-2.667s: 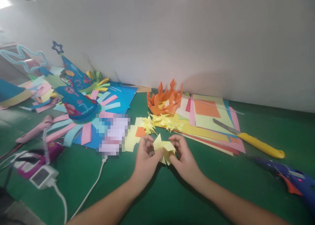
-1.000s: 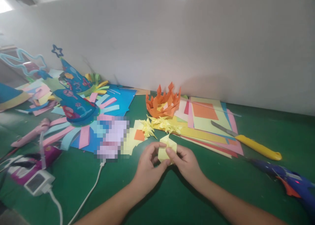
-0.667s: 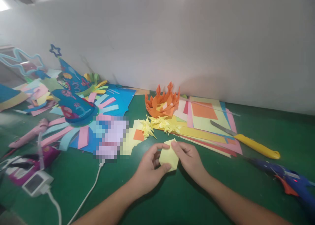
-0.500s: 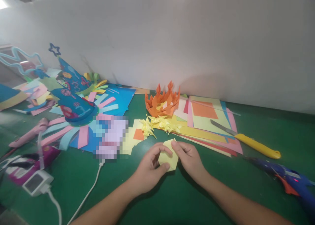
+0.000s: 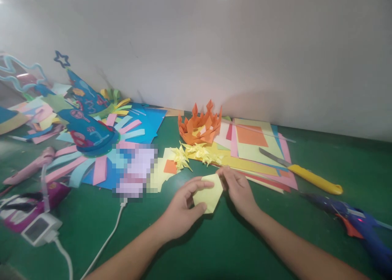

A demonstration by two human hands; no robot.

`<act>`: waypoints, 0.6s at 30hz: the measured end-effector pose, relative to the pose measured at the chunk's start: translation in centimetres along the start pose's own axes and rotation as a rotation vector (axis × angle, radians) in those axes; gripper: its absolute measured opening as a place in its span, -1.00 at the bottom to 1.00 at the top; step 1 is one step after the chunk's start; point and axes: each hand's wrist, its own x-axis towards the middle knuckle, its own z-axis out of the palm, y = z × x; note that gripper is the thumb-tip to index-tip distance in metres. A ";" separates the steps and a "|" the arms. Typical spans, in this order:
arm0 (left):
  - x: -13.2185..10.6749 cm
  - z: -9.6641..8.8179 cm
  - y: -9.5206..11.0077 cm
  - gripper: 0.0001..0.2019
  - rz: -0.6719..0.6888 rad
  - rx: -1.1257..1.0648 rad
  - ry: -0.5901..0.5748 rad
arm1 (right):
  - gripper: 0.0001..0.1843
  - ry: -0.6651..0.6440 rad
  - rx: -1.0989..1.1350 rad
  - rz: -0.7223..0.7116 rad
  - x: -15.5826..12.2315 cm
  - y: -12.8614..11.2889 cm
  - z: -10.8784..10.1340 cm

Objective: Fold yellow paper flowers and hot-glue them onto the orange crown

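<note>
The left hand pinches a piece of yellow paper; the right hand curls at its edge (whether gripping it, I cannot tell).

We note pale yellow in the folded paper and star-like paper pieces, against the deep green tabletop. We see a plain orange crown, a yellow-handled knife, a blue glue gun with orange-red trigger, and a blue front hat bearing pink, red and pale blue motifs above pink and pale blue strips.
</note>
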 end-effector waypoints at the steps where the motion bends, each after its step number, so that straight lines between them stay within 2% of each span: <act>1: 0.0 0.0 0.1 -0.59 0.003 0.000 0.003 | -0.48 -0.036 0.000 -0.021 0.0 0.0 0.0; 4: 0.1 -0.2 0.1 -0.58 0.052 0.034 -0.003 | -0.54 -0.134 -0.029 -0.070 -0.1 0.0 0.1; 7: 0.2 -0.3 -0.1 -0.59 0.094 0.084 -0.029 | -0.51 -0.122 -0.078 -0.066 -0.2 0.2 0.2; 18: 0.5 -1.1 0.2 -0.60 -0.007 -0.023 -0.048 | -0.48 -0.170 0.124 0.116 -0.2 0.0 0.5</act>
